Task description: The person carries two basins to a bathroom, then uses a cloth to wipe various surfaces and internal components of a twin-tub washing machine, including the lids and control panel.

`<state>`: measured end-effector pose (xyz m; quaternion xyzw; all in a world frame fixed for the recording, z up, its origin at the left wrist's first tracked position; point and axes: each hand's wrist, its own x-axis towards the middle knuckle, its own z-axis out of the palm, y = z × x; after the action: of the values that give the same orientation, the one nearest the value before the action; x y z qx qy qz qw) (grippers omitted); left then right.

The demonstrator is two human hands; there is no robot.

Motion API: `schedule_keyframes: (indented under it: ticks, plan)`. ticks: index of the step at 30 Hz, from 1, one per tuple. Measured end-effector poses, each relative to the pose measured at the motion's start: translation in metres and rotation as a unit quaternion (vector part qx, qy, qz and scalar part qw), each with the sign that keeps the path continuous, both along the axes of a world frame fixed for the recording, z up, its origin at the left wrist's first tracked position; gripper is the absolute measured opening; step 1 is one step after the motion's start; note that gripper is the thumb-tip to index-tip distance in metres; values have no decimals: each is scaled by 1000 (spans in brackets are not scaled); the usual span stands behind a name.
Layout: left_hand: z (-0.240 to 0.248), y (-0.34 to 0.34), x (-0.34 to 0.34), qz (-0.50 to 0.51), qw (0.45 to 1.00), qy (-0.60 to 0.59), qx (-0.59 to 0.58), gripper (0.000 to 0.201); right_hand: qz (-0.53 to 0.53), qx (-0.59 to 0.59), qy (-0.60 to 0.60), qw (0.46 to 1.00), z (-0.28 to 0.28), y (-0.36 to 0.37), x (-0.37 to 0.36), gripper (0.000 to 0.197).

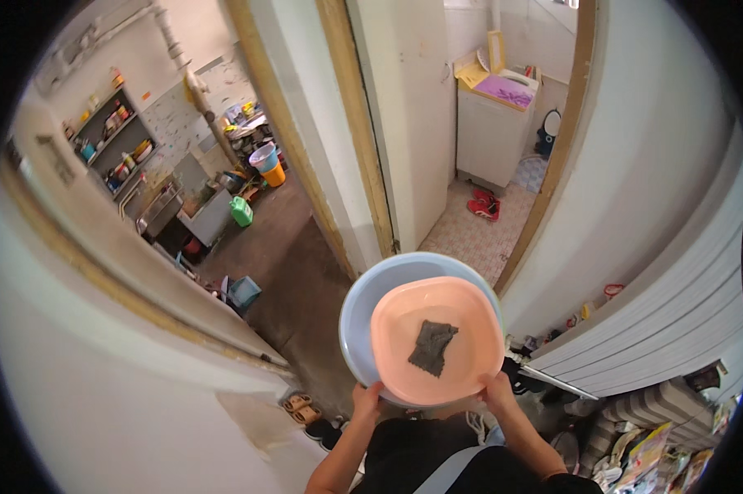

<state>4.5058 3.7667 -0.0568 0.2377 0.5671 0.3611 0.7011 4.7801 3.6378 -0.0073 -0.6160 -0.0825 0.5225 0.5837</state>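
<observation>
In front of my body I carry a large light-blue basin (356, 333) with a smaller pink basin (396, 309) nested inside it. A dark grey cloth (432, 347) lies crumpled on the pink basin's bottom. My left hand (368, 402) grips the near left rim of the blue basin. At the near right, my right hand (496, 390) is closed on the rims, its thumb by the pink edge; the fingers of both hands are mostly hidden beneath.
Two doorways lie ahead. Through the right one stand a white washing machine (491, 136) and red slippers (484, 205); the left shows shelves (112, 136), a green jug (241, 211) and buckets (266, 164). Brown sandals (301, 407) sit near my feet, and clutter (643, 457) lies at right.
</observation>
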Motion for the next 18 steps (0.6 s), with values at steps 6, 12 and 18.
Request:
schedule_keyframes:
  ticks: [6, 12, 18]
  plan:
    - [4, 165, 90, -40, 998, 43, 1, 49, -1, 37, 2, 999, -3, 155, 74, 23]
    - [-5, 303, 183, -81, 993, 89, -12, 42, -40, 19, 11, 999, -10, 287, 162, 27]
    - [2, 430, 292, -133, 987, 90, -17, 46, -98, 37, 7, 995, -12, 396, 254, 24]
